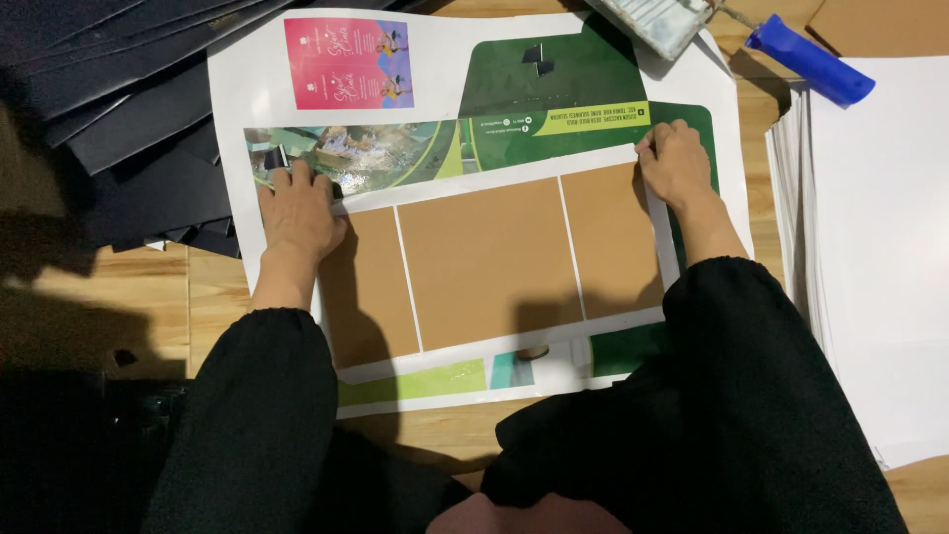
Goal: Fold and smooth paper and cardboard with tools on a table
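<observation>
A single head-worn camera is looking steeply down, close over the wooden tabletop (148, 297), taking in both forearms.

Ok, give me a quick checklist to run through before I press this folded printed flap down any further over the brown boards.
1. Left hand on the flap's left end: ok.
2. Right hand on the flap's right end: ok.
3. Three brown boards lie side by side with even gaps: ok.
4. Printed sheet lies flat on the wooden table: ok.
5. Glue under the flap: cannot tell.
6. Blue-handled tool clear of the sheet: ok.
</observation>
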